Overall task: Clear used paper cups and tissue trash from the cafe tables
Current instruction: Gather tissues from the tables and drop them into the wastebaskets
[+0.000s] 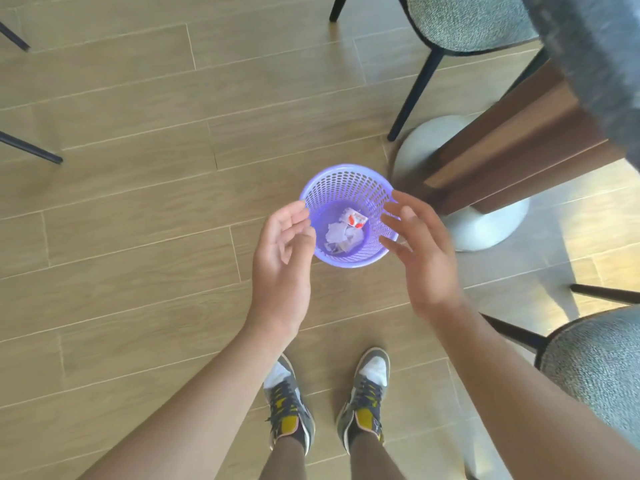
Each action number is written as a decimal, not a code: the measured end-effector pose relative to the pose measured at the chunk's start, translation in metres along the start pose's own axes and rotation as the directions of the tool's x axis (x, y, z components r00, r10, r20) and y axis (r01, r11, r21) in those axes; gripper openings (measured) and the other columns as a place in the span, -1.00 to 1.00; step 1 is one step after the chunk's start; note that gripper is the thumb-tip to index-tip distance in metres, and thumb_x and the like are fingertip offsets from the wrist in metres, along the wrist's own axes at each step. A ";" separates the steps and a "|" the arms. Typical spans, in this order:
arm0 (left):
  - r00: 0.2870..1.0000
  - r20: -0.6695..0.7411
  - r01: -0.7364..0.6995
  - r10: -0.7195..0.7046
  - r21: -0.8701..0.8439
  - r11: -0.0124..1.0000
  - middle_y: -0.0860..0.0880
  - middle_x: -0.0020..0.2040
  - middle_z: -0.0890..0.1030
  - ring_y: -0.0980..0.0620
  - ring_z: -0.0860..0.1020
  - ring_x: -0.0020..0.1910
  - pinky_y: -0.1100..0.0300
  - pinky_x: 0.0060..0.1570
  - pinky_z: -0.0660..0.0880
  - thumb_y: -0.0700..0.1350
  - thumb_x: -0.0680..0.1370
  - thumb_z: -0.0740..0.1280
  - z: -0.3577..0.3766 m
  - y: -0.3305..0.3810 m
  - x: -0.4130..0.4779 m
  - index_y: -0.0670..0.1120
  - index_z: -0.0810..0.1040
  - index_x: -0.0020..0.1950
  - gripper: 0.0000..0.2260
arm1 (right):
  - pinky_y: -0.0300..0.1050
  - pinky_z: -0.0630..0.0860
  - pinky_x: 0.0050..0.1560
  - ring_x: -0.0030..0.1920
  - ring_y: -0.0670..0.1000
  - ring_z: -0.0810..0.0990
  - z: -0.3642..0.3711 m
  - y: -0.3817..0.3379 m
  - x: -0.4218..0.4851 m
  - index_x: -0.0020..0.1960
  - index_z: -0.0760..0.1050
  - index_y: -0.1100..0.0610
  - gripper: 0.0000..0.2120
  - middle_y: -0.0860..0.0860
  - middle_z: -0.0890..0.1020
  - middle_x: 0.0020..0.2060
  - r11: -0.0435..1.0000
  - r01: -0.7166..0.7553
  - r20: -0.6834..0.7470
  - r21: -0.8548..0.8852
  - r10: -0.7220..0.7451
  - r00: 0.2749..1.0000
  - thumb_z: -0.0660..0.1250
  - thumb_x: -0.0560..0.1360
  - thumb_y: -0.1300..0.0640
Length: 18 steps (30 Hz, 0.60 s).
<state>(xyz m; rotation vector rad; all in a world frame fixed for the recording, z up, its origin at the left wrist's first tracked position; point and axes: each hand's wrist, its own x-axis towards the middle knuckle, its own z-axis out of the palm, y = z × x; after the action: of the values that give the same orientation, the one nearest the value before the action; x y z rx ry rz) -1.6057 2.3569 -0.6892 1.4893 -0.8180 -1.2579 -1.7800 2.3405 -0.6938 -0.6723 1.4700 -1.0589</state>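
A purple plastic mesh bin [341, 183] stands on the wooden floor in front of my feet. Inside it lie crumpled white tissues [341, 235] and a white paper cup with red marks [355, 218]. My left hand [282, 258] hovers over the bin's left rim, fingers loosely curled, holding nothing. Over the bin's right rim my right hand [420, 251] hangs with fingers spread and relaxed, also holding nothing.
A wooden cafe table [519, 147] on a white round base [485, 226] stands just right of the bin. Grey upholstered chairs with black legs sit at the top right [467, 22] and lower right [595, 368]. More chair legs [31, 150] show at the left edge.
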 end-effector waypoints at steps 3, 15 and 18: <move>1.000 0.024 -0.012 0.011 0.008 1.000 -0.01 0.29 0.60 0.11 0.57 0.32 0.22 0.34 0.46 -0.09 0.58 0.28 0.008 0.025 -0.013 0.08 0.52 0.25 -0.75 | -0.01 0.57 0.25 0.32 0.02 0.62 -0.009 -0.019 -0.024 0.33 0.59 0.05 -0.60 0.03 0.67 0.27 0.999 0.026 -0.009 -0.035 -0.027 1.000 0.25 0.59 -0.08; 0.985 0.126 -0.127 0.121 0.040 0.991 0.00 0.32 0.59 0.07 0.57 0.33 -0.04 0.42 0.46 -0.06 0.61 0.26 0.027 0.230 -0.120 0.03 0.51 0.32 -0.72 | -0.07 0.62 0.09 0.16 0.05 0.69 -0.051 -0.216 -0.175 0.23 0.60 0.06 -0.73 0.01 0.71 0.11 0.981 0.186 -0.027 0.049 -0.185 0.982 0.28 0.58 0.05; 0.974 0.175 -0.150 0.142 0.034 0.988 0.02 0.33 0.60 0.07 0.57 0.34 -0.06 0.43 0.45 0.01 0.60 0.28 0.038 0.282 -0.158 0.07 0.51 0.32 -0.71 | 0.06 0.62 0.19 0.18 0.12 0.68 -0.077 -0.267 -0.213 0.23 0.61 0.07 -0.72 0.08 0.70 0.13 0.981 0.182 -0.025 0.072 -0.180 0.983 0.28 0.57 0.06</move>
<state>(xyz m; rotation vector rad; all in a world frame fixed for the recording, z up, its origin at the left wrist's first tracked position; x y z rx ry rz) -1.6527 2.4113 -0.3713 1.3441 -1.0586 -1.2759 -1.8554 2.4295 -0.3636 -0.7558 1.3977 -1.2565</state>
